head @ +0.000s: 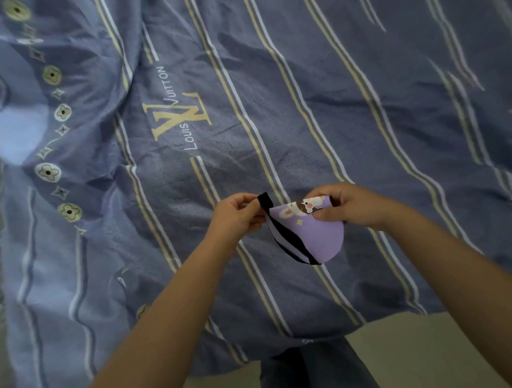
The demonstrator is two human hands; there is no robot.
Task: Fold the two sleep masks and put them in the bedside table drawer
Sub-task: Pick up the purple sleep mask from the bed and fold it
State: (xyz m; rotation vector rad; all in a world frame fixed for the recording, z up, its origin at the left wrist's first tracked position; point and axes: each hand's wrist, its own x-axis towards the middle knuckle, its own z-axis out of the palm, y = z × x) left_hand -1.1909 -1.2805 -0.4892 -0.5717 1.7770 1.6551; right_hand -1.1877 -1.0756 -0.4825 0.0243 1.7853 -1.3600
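Above a rumpled blue bedspread (303,103) with cream and white stripes and a printed logo, a folded lilac fabric sleep mask (315,235) with a cartoon rabbit print was held up in both hands, clear of the cloth. The left hand (238,215) pinched the mask's black elastic strap (286,236) at its upper end between thumb and fingertips, the rest of the strap trailing down across the mask. The right hand (349,204) pinched the mask's upper edge at the rabbit print.
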